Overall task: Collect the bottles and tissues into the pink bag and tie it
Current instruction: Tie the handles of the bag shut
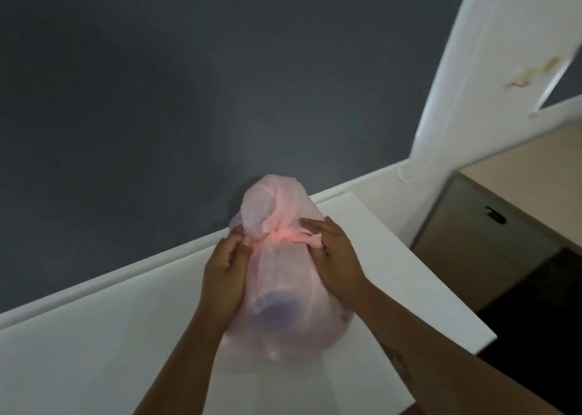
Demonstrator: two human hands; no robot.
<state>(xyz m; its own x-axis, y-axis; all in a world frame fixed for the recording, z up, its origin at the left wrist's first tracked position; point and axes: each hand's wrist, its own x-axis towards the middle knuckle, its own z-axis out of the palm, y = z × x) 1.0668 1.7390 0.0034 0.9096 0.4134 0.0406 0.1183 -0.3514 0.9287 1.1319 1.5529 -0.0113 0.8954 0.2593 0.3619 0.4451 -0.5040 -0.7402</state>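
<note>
Grey wall [157, 83] behind, white tabletop [94, 336] across lower frame. Bag [271, 203] stands on it at lower centre, neck cinched by a knot [277, 237] — dark bottle [272, 312] shows through, nothing loose outside. Left hand [225, 272] and right hand [333, 254] each pinch a bag tail beside the knot, fingers curled. Likely collecting done — only tightening left.

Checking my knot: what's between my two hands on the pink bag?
Head view: the gathered neck of the pink bag, cinched by its tie strip, lies between the left hand and right hand.
</note>
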